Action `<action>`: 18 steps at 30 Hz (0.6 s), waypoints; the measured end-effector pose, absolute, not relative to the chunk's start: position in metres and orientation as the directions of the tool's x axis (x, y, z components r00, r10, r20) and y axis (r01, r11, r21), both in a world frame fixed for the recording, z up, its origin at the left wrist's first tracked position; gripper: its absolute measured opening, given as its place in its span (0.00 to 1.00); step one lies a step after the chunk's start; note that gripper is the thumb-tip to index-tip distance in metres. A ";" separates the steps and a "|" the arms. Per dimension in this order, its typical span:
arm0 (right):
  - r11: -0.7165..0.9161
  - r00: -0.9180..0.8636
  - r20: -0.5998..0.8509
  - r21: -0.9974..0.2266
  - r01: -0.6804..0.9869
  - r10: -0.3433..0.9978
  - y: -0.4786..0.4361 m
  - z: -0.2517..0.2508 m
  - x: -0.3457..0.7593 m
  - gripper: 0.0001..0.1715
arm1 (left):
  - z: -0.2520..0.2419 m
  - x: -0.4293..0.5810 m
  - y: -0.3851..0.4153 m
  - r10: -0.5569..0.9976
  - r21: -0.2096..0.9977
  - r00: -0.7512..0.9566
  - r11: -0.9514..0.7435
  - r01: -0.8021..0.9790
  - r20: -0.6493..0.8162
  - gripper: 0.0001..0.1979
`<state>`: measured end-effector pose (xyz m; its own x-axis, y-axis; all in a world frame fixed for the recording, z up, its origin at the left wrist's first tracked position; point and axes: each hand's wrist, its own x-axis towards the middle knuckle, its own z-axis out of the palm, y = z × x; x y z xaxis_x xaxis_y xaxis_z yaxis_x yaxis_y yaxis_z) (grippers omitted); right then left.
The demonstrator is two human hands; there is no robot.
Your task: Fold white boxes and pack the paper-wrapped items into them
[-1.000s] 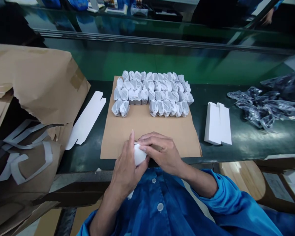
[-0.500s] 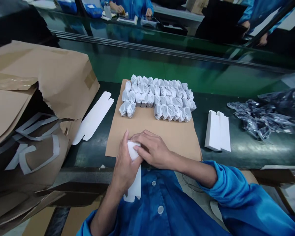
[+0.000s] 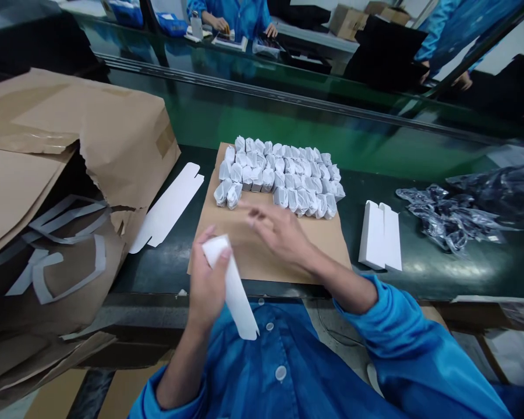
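Observation:
My left hand (image 3: 208, 279) is closed around a narrow white carton (image 3: 238, 299), thumb across its upper end. The carton slants down toward my lap, a cut flap showing at its low end. Apart from it, my right hand (image 3: 282, 230) hovers over the brown cardboard sheet (image 3: 321, 244); its fingers are blurred but look spread, with nothing seen in them. Just beyond stand rows of small wrapped pieces (image 3: 283, 169) in thin whitish film, with a gap in the front row.
A flat white carton blank (image 3: 168, 206) lies left, beside a torn cardboard box (image 3: 126, 122) holding paper strips. On the right are white cartons (image 3: 379, 235) and a heap of clear plastic bags (image 3: 449, 215). Behind the green partition (image 3: 288, 110), people in blue are at work.
My right hand has let go of the carton and moved up and right, over the cardboard. The left hand keeps the carton, which now tilts with its top toward the left.

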<state>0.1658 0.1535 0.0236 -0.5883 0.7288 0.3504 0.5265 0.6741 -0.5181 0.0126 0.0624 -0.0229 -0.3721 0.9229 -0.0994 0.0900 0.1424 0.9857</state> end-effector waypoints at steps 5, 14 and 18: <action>0.733 -0.715 0.221 0.002 0.680 0.663 0.213 0.013 0.148 0.21 | -0.031 0.001 0.099 0.839 0.994 -0.538 0.026 -0.108 -0.081 0.21; 0.663 -0.633 0.199 -0.174 0.729 0.748 0.188 0.002 0.182 0.15 | -0.028 -0.035 0.078 0.908 0.510 0.192 -0.373 0.775 0.372 0.31; 0.347 -0.343 0.072 -0.316 0.883 0.937 0.145 -0.001 0.227 0.21 | -0.026 -0.042 0.085 0.745 0.290 0.641 -0.664 0.689 0.184 0.32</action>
